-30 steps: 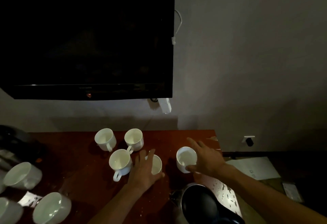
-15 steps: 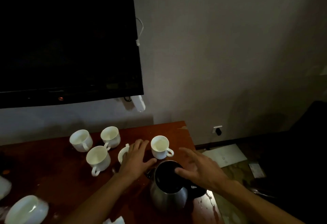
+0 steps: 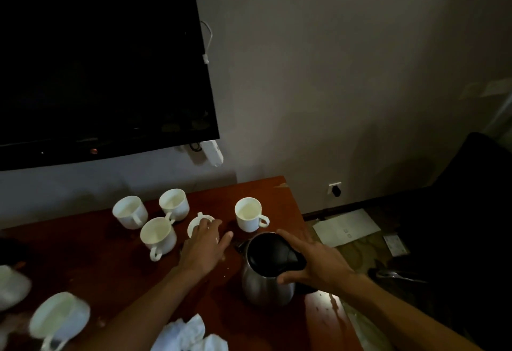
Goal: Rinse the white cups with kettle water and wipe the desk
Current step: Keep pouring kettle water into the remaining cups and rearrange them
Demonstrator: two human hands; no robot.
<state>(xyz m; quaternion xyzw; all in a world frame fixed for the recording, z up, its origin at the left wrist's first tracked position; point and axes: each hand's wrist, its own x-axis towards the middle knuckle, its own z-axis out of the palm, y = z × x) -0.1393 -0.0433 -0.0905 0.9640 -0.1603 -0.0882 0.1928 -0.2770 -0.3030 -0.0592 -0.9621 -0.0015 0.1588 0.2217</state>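
Note:
Several white cups stand on the red-brown desk [image 3: 91,262]. One cup [image 3: 250,213] stands apart near the right end. My left hand [image 3: 205,245] rests on top of a middle cup [image 3: 193,226], fingers laid over its rim and thumb pointing away to the right. A steel kettle [image 3: 263,289] with a black lid stands at the front right. My right hand [image 3: 313,262] lies spread over the lid and handle, with the thumb at the kettle's side. Crumpled white cloth [image 3: 191,334] lies at the front edge.
Two more cups [image 3: 59,317] lie blurred at the front left. A dark TV [image 3: 97,54] hangs on the wall above the desk. The desk's right edge is just beyond the kettle, and papers [image 3: 346,227] lie on the floor below. A dark chair [image 3: 457,212] is further right.
My right hand left the rightmost cup and came back onto the kettle's lid. The left hand stayed on its cup. The view swung to the right.

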